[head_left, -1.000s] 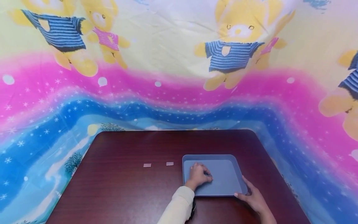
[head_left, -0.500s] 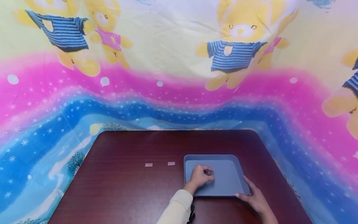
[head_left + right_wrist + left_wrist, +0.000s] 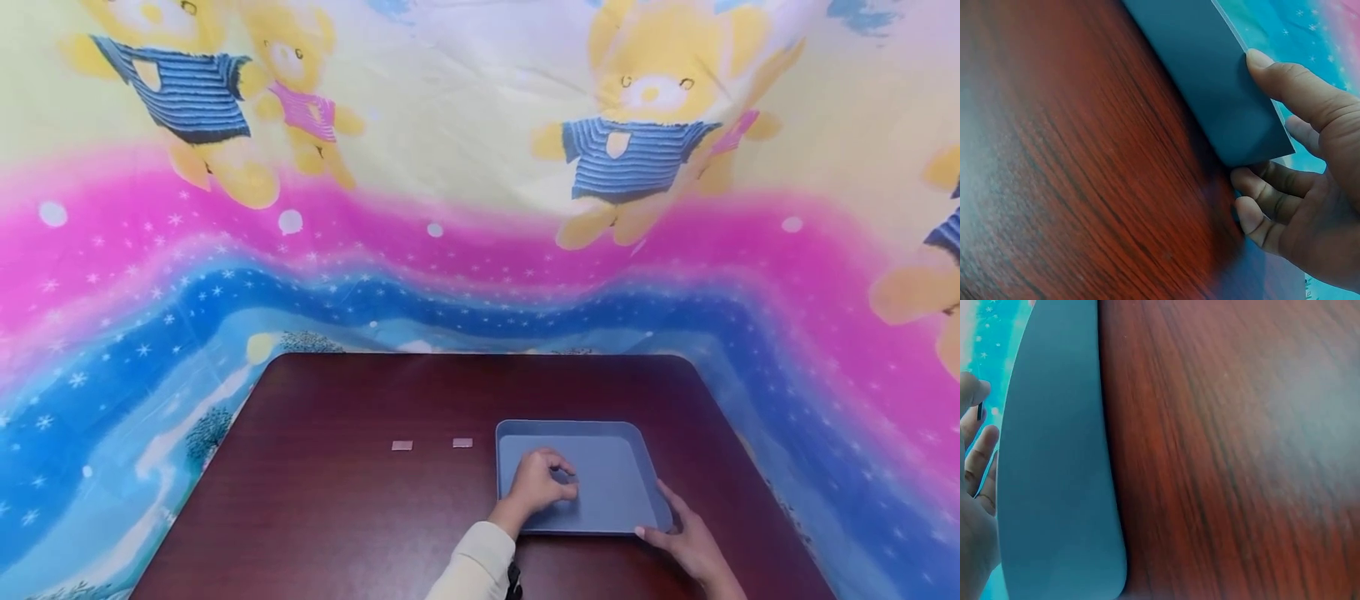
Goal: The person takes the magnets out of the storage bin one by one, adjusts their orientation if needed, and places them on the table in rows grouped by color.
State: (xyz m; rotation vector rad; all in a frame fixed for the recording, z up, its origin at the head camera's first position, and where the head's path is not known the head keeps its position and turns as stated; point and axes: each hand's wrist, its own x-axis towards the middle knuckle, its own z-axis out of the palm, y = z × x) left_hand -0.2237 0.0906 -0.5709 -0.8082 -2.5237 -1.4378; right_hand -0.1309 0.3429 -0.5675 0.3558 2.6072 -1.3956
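Observation:
In the head view, my left hand point(image 3: 540, 483) is over the left part of a grey rectangular tray point(image 3: 615, 483). Its thumb and forefinger pinch a small thin dark piece point(image 3: 979, 411), seen as a narrow edge in the left wrist view; its kind is too small to tell. The other fingers are loosely bent. At the tray's near right corner is my right hand point(image 3: 690, 537), the thumb on the rim and the fingers curled around the outer side. The right wrist view shows that thumb point(image 3: 1297, 87) on the rim and fingertips at the wall's lower edge.
Two small pinkish flat rectangles, one further left point(image 3: 402, 446) and one nearer the tray point(image 3: 462, 443), lie on the dark red-brown table point(image 3: 337, 517). Behind the table hangs a colourful cloth point(image 3: 450, 275) printed with bears.
The head view has shifted slightly. My left fingers have risen a little off the tray's floor, and the gap between thumb and forefinger shows more. My right hand stays at the tray's corner.

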